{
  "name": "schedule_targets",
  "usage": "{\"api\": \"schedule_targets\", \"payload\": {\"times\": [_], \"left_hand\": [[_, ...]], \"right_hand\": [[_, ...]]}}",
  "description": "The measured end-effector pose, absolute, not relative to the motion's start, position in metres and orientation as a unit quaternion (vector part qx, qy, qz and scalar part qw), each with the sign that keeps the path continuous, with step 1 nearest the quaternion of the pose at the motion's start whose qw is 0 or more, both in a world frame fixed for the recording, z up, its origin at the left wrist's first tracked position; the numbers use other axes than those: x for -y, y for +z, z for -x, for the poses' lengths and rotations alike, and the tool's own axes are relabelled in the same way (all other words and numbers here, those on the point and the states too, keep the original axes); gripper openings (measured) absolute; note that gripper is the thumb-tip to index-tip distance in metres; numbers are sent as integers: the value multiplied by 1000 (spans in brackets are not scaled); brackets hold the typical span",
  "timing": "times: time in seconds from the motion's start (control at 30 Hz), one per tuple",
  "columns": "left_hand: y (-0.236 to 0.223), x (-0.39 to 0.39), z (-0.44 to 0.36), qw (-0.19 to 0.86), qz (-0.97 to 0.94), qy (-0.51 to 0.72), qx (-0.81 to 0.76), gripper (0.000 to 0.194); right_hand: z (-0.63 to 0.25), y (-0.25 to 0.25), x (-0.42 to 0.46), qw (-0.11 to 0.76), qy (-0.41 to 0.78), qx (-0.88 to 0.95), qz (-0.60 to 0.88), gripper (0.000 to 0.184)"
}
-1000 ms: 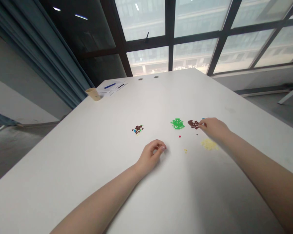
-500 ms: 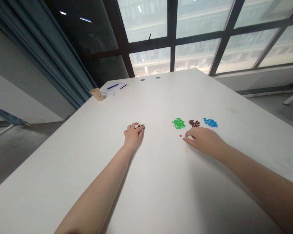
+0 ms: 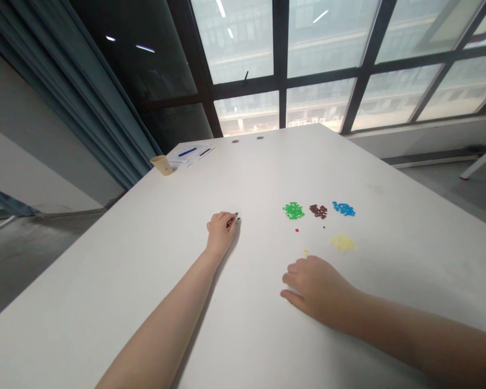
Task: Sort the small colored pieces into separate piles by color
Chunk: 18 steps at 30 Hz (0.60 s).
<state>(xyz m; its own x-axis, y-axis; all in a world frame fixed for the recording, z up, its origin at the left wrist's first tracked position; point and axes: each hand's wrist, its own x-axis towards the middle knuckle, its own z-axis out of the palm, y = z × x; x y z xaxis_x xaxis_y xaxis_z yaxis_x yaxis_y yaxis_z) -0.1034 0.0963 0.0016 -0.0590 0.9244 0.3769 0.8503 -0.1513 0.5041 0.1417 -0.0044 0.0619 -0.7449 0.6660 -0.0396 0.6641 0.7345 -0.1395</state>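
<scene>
My left hand (image 3: 221, 231) lies stretched out on the white table (image 3: 146, 259), its curled fingertips on a small mixed pile of tiny beads (image 3: 235, 218), which it mostly hides. My right hand (image 3: 316, 289) rests on the table nearer to me, fingers loosely bent, nothing visible in it. Beyond it lie sorted piles of tiny beads: green (image 3: 294, 210), brown (image 3: 318, 210), blue (image 3: 343, 208) and pale yellow (image 3: 342, 242). A single red bead (image 3: 297, 230) and a couple of yellow ones (image 3: 305, 252) lie loose between the piles and my right hand.
A paper cup (image 3: 162, 165) and some papers with pens (image 3: 191, 154) sit at the table's far left corner. Big windows and a dark curtain stand behind the table. The table's left edge drops to the floor.
My right hand has pulled back from the piles toward me, uncovering the yellow pile. My left hand reached out from the table's middle to the mixed pile and stays there.
</scene>
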Motion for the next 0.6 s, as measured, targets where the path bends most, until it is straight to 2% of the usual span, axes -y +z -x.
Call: {"api": "schedule_targets", "payload": {"times": [0.1, 0.2, 0.27, 0.33, 0.43, 0.6], "left_hand": [[7, -92, 90, 232, -607, 448, -614, 18], [23, -77, 67, 482, -469, 521, -526, 19], [36, -61, 49, 654, -376, 505, -420, 24], [45, -44, 35, 762, -290, 477, -330, 24], [45, -24, 22, 840, -215, 424, -261, 20], [30, -14, 19, 867, -211, 391, -227, 24]], "right_hand": [[-140, 58, 8, 1, 80, 936, 341, 22], [-138, 56, 11, -12, 90, 940, 328, 21], [-137, 55, 13, -21, 95, 941, 323, 21], [-135, 55, 14, -28, 98, 942, 320, 21], [-134, 53, 16, -32, 102, 942, 318, 22], [-133, 51, 17, -40, 111, 944, 307, 22]]}}
